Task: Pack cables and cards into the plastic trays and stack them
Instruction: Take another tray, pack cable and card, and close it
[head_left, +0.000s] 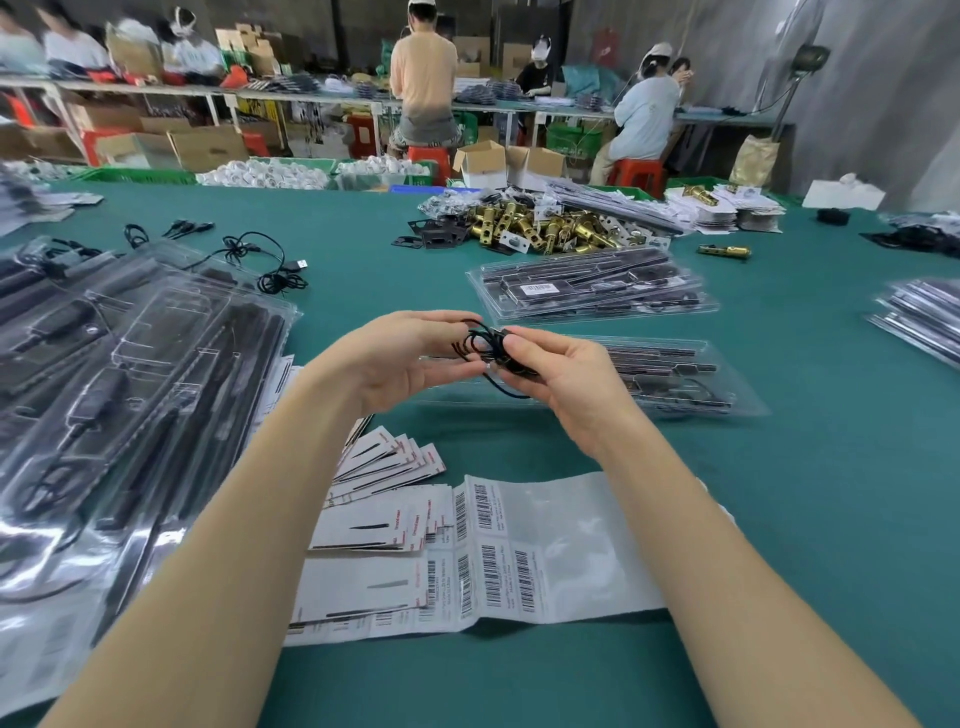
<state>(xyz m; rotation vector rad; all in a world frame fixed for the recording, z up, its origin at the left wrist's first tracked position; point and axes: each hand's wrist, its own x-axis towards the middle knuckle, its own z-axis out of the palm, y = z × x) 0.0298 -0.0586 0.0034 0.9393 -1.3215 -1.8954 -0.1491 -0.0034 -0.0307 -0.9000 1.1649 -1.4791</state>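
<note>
A coiled black cable (485, 345) is held up above the green table (779, 493) between both hands. My left hand (400, 358) pinches its left side and my right hand (561, 379) grips its right side with thumb on top. Just behind the hands lies a clear plastic tray (685, 374) holding dark parts. White cards (395, 467) with red and black print fan out below my arms, beside a sheet of barcode labels (519, 551). A big heap of filled clear trays (119, 395) lies at the left. Loose black cables (270, 260) lie further back.
Another filled tray stack (592, 288) sits behind the near one, and more trays (919, 317) at the right edge. A pile of brass lock parts (545, 228) lies at the back. Several people sit at benches beyond the table.
</note>
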